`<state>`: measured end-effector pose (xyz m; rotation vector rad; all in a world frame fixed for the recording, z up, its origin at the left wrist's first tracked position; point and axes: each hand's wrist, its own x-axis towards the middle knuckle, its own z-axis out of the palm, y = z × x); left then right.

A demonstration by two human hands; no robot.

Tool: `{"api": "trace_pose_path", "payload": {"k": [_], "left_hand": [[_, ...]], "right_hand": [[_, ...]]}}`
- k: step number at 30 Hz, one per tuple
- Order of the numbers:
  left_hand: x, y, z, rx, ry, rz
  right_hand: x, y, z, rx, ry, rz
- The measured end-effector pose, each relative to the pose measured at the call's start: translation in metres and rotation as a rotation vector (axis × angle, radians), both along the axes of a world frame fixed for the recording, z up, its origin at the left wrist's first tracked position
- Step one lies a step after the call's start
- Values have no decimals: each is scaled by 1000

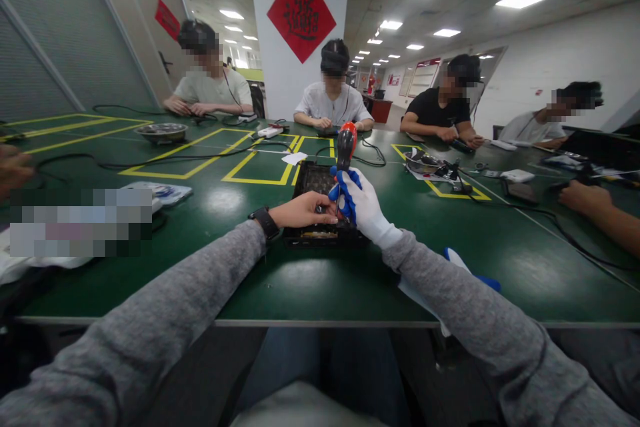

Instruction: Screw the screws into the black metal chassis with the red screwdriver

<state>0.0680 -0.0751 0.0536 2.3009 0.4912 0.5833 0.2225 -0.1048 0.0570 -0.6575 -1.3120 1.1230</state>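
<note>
A screwdriver (pixel 345 148) with a fat black and red handle stands upright in my right hand (pixel 361 203), which wears a white and blue glove. My bare left hand (pixel 307 209), a dark watch on its wrist, reaches in from the left, thumb and fingers drawn together beside the screwdriver's shaft. What those fingertips pinch, if anything, is hidden. Both hands are over an open black casing (pixel 295 238) that lies on the green table. Dark parts show inside it, and a yellowish strip runs along its near side. The screwdriver's tip cannot be made out.
A spare blue and white glove (pixel 473 270) lies right of my forearm. A metal bowl (pixel 161 133) stands far left, and another dish with dark parts (pixel 433 165) is at right. Black cables (pixel 200 161) cross the green table (pixel 300 287). Several people sit around it.
</note>
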Motion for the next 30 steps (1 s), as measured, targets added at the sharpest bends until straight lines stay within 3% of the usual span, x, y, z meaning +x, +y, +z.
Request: {"api": "trace_pose_path", "payload": {"k": [3,9,14,30], "left_hand": [[0,0,-1,-7,-9,24],[0,1,-1,12,-25,-56],[0,1,-1,23,-20,17],[0,1,-2,68,6,15]], "right_hand": [[0,1,0,-3,13,5],[1,1,-1,-28,-18,-19],[0,-1,0,-8,-9,-29],[-1,-1,0,-10,23,-37]]}}
